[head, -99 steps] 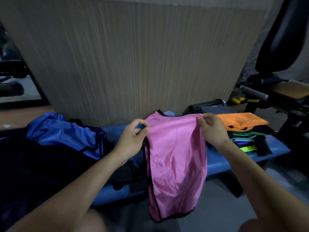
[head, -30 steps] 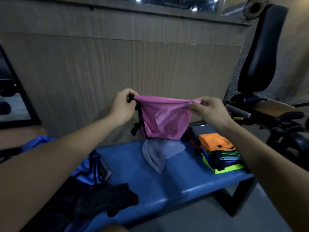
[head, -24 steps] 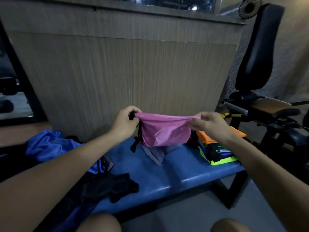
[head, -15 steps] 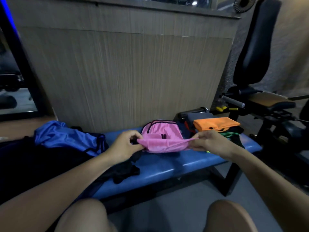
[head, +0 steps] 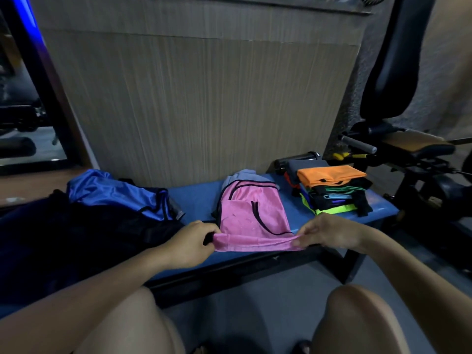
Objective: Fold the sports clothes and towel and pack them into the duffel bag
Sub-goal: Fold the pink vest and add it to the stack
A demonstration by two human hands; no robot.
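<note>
While the pink mesh vest [head: 251,215] lay across the blue bench [head: 196,200], both hands were busy at its near edge: the left hand [head: 190,242] pinched the left corner of the fold and the right hand [head: 325,232] pinched the right corner, with the fabric drawn taut between them. The vest looked part-folded (its black-trimmed armholes lay doubled over toward the far side), so by my judgement this garment had at least one more fold to go.

At the right end of the bench stood a stack of folded clothes [head: 332,192], orange on top, then dark, teal and neon-yellow layers, which suggested a good share of the folding was already finished. Behind the vest, toward the wall side of the bench, a grey cloth [head: 241,175] peeked out, possibly the towel, though I could not tell for certain, nor whether it was folded. At the left end of the bench a blue shiny garment [head: 115,191] lay crumpled and evidently unfolded, partly on top of a dark bag [head: 63,241], most likely the duffel. Whether anything was inside it could not be seen. Packing, as far as I could judge, had not begun, since the folded pile sat well apart from the bag.
</note>
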